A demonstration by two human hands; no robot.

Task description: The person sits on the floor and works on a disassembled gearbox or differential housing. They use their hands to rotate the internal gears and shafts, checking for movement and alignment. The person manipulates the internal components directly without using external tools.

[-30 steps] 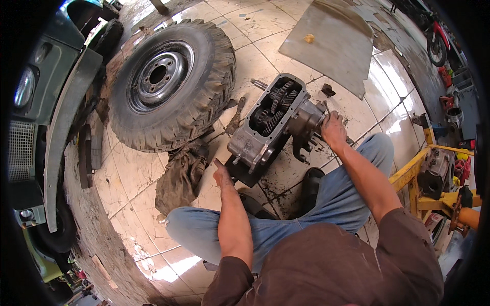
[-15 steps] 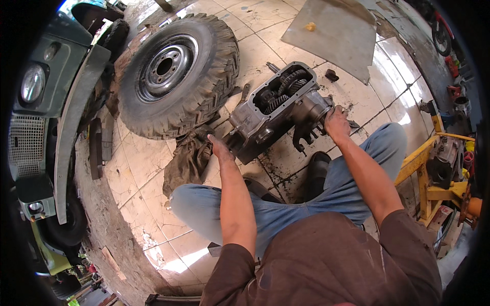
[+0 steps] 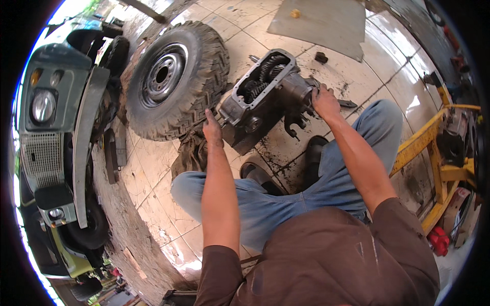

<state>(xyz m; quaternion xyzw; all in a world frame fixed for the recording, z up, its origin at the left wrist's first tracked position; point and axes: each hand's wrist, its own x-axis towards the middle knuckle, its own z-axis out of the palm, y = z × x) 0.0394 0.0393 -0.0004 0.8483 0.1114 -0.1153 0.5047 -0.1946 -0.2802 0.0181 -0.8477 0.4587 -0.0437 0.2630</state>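
An open-topped metal gearbox (image 3: 240,113) sits on the tiled floor before my feet, its toothed gears (image 3: 265,76) showing through the rectangular opening. At its right end, my right hand (image 3: 325,102) has its fingers closed over the round housing. My left hand (image 3: 213,131) is at the opposite end, beside the tyre, with one digit pointing up along the casing; the other fingers are partly hidden there. A fork-like metal part (image 3: 292,126) juts out from the casing's near side. Below the left hand, a dark crumpled cloth (image 3: 191,153) lies against the tyre.
A big knobbly tyre on a steel wheel (image 3: 176,81) lies at the left. Beyond the gearbox are a flat grey sheet (image 3: 319,25) and a small dark block (image 3: 321,57). A yellow stand (image 3: 418,140) is at the right; a vehicle front (image 3: 51,117) occupies the far left.
The whole view has shifted, moving the gearbox up and left in the picture. My left hand has risen along the gearbox's end; my right hand stays on the round housing.
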